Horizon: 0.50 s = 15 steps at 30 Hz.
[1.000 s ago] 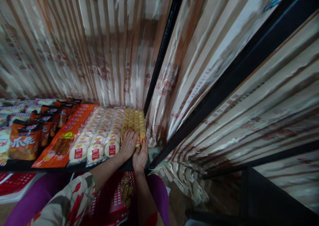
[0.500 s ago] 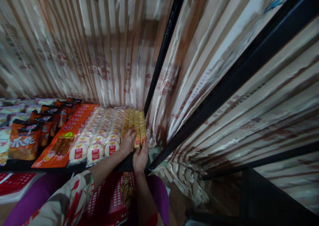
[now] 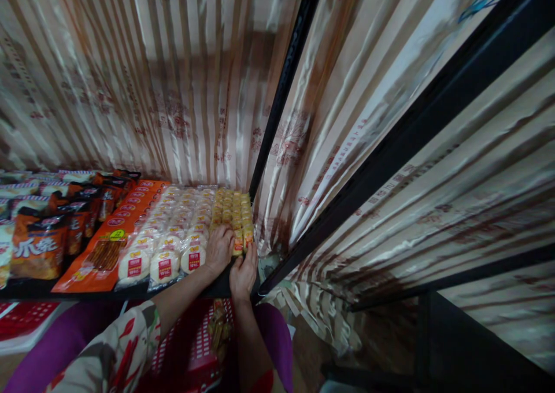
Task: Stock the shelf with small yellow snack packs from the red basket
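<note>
Small yellow snack packets point(image 3: 234, 211) lie in rows at the right end of a black shelf point(image 3: 130, 292). My left hand point(image 3: 218, 249) rests on the front of these rows, fingers curled over the packets. Just right of it, my right hand point(image 3: 243, 273) pinches a front yellow packet point(image 3: 248, 237) with thumb and fingers at the shelf edge. Round white cakes with red labels point(image 3: 173, 248) sit directly left of my left hand.
Orange flat packs point(image 3: 110, 248) and dark orange bags point(image 3: 41, 245) fill the shelf to the left. A black upright post point(image 3: 280, 98) stands right of the yellow packets. Striped fabric point(image 3: 151, 81) hangs behind. A red basket point(image 3: 195, 347) with yellow packets sits below, by my lap.
My left hand has shifted slightly left and back toward the shelf's front edge over the yellow packets. My right hand has stayed at the front packet.
</note>
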{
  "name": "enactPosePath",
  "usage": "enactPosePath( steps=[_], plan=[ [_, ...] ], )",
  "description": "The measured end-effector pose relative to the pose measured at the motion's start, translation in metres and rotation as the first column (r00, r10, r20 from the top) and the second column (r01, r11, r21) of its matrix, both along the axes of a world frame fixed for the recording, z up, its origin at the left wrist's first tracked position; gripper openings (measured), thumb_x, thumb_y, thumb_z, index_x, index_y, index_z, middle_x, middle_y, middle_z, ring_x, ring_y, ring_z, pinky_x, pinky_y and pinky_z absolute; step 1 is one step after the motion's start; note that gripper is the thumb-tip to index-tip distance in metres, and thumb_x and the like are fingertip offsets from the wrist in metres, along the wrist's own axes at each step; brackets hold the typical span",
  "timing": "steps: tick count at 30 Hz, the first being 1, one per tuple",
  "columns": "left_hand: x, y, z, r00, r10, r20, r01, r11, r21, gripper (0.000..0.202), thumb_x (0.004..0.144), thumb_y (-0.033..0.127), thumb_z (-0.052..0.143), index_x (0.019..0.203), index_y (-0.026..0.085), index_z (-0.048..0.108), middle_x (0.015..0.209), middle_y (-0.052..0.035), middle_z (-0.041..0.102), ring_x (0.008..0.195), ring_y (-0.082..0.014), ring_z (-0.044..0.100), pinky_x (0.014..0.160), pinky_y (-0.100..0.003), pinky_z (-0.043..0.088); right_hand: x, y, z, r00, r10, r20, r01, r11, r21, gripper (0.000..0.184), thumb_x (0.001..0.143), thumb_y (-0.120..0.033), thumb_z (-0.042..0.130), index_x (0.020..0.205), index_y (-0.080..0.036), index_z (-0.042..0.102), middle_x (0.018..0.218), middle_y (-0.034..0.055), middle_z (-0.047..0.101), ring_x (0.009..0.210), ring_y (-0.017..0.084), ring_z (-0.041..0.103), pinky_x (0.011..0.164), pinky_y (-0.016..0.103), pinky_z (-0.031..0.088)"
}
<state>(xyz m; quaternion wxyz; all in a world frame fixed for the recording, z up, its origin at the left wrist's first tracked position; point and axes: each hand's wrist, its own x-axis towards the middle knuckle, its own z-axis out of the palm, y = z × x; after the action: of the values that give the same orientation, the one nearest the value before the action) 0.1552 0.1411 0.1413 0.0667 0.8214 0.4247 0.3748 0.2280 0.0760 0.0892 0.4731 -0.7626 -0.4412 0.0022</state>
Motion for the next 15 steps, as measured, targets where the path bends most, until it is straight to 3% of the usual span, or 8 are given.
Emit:
enactPosePath(
  steps=[11,15],
  plan=[
    [0.0024,0.0006,0.0097,0.985,0.156,-0.077,-0.155,0.988,0.021,0.012,0.084,0.02,0.047,0.077,0.017,0.057,0.083,-0.006,0.056,0.085,-0.0225,0.048,0.078,-0.036,0.039,0.0004,0.0013,-0.0009,1.0,-0.002,0.006,0.002,1.0,0.006,0.05,0.081,-0.016,0.033,0.129,-0.005,0.042,0.138,0.0176,0.039,0.13,0.023,0.031,0.105,0.042,0.028],
    [0.0039,0.0023,0.008,0.981,0.16,-0.106,-0.156,0.987,0.044,0.013,0.084,0.02,0.047,0.077,0.018,0.057,0.083,-0.0065,0.056,0.085,-0.023,0.046,0.077,-0.036,0.038,0.0007,0.001,-0.0022,1.0,0.007,0.016,-0.007,1.0,0.001,0.049,0.084,-0.023,0.035,0.129,-0.005,0.042,0.138,0.0188,0.039,0.129,0.024,0.033,0.104,0.043,0.029]
  ],
)
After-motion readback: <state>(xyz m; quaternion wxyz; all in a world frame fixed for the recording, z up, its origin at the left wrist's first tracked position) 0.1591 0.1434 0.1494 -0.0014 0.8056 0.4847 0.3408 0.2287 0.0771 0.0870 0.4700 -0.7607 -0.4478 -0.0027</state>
